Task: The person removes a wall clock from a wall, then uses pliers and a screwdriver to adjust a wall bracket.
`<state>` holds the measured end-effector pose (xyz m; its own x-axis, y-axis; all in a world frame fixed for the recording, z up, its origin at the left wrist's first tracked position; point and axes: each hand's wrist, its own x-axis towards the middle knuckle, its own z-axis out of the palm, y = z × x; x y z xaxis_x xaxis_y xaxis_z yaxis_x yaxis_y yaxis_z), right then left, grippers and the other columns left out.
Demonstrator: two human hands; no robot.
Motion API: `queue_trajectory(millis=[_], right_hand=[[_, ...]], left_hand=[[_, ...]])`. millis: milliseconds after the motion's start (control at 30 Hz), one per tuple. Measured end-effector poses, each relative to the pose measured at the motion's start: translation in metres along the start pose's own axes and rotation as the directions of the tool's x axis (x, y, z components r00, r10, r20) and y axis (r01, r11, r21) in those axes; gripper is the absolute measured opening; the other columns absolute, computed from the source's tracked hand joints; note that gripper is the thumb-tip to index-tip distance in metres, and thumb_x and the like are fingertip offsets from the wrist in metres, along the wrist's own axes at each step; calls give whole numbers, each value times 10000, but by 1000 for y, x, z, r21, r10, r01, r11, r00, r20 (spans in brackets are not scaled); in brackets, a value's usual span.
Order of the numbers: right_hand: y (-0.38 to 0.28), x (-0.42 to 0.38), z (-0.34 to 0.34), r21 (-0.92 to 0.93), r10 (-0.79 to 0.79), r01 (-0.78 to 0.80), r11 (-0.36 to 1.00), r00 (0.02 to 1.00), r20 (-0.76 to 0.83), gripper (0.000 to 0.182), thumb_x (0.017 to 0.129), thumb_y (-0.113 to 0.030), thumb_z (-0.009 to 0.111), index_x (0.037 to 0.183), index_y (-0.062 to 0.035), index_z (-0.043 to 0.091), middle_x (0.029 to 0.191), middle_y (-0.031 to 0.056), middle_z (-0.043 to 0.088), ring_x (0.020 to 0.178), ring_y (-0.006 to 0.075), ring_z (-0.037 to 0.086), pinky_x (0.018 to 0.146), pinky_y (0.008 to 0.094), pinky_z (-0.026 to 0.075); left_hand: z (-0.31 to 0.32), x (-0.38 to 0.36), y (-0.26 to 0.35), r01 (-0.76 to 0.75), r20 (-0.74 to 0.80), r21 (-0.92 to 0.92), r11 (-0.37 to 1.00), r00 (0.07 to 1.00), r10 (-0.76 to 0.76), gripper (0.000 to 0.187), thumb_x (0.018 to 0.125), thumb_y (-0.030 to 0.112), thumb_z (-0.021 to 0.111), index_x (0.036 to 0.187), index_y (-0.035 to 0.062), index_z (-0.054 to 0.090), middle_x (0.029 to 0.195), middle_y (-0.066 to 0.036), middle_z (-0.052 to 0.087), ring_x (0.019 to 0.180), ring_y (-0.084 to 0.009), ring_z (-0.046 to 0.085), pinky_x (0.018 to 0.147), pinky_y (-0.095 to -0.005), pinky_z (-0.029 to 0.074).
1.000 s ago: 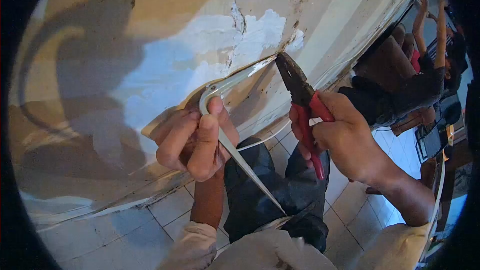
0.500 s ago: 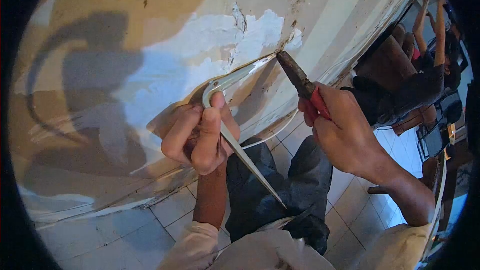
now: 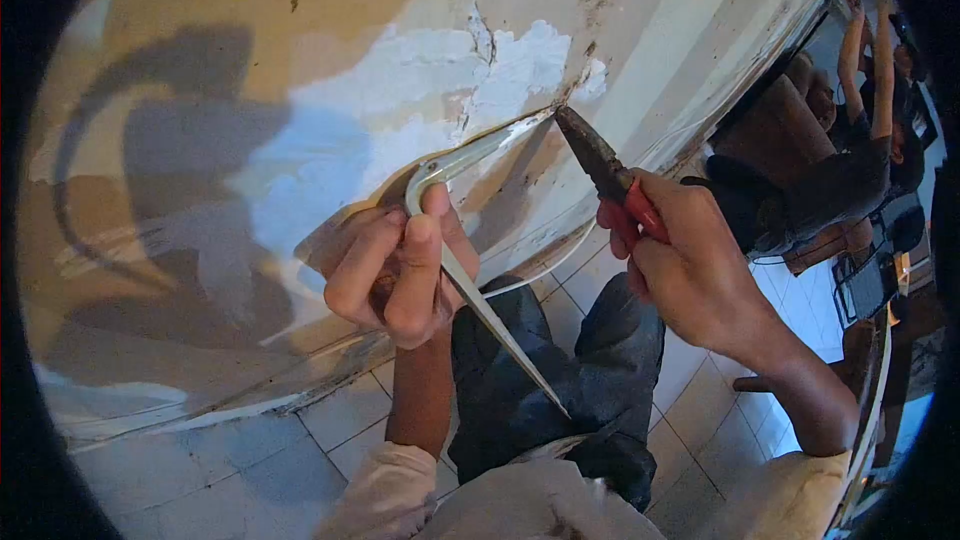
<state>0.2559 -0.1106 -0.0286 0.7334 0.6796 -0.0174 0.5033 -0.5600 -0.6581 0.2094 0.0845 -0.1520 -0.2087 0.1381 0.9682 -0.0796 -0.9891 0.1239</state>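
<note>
A pale metal shelf bracket, bent like an L, has one arm lying along the wall and the other sticking out towards me. My left hand pinches it just below the bend, thumb and fingers closed. In my right hand is a pair of pliers with red handles and dark, worn jaws. The jaw tips sit at the far end of the bracket's wall arm, close to the wall. Whether they grip anything there is too small to tell.
White patches and cracks mark the wall. A thin white cable runs low along it. Below are floor tiles and my dark trousers. On the right, another person with raised arms is near brown furniture.
The pliers and my right hand have shifted very slightly, with the jaw tips still at the bracket's end. My left hand and the bracket stay almost still. The other person's arms moved a little.
</note>
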Motion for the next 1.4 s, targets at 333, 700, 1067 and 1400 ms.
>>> queue_trajectory(millis=[333, 700, 1067, 1400], right_hand=[[106, -62, 41, 774, 80, -20, 633, 996, -39, 318, 772, -16, 455, 1067, 53, 550, 868, 122, 600, 565, 166, 586, 477, 305, 472], [149, -246, 49, 604, 499, -118, 788, 697, -515, 174, 825, -115, 541, 948, 3, 576, 832, 234, 626, 818, 411, 620, 685, 488, 450], [157, -294, 110, 418, 599, -436, 797, 486, -636, 450, 869, -285, 577, 1178, 29, 487, 981, 262, 533, 932, 432, 535, 801, 494, 449], [88, -592, -44, 359, 318, -923, 137, -302, -899, 237, 867, -150, 558, 1055, -58, 668, 988, 177, 681, 932, 328, 659, 832, 450, 520]], left_hand=[[-11, -31, -85, -281, 123, -24, 959, 952, 282, 294, 802, 84, 773, 1044, 82, 607, 937, -110, 567, 774, -218, 584, 639, -323, 505], [-27, -150, 219, 814, 938, -343, 468, 319, 133, 296, 880, 228, 687, 1065, 12, 604, 990, -139, 594, 854, -236, 591, 733, -343, 485], [-61, -173, 302, 899, 780, 437, -21, -367, 507, 449, 957, 372, 600, 1086, -57, 600, 1042, -168, 621, 935, -255, 597, 826, -362, 466], [-105, -152, 281, 818, 566, 464, 340, -570, 596, 542, 1000, 308, 559, 1348, -84, 420, 848, -29, 490, 657, -66, 425, 544, -233, 350]])
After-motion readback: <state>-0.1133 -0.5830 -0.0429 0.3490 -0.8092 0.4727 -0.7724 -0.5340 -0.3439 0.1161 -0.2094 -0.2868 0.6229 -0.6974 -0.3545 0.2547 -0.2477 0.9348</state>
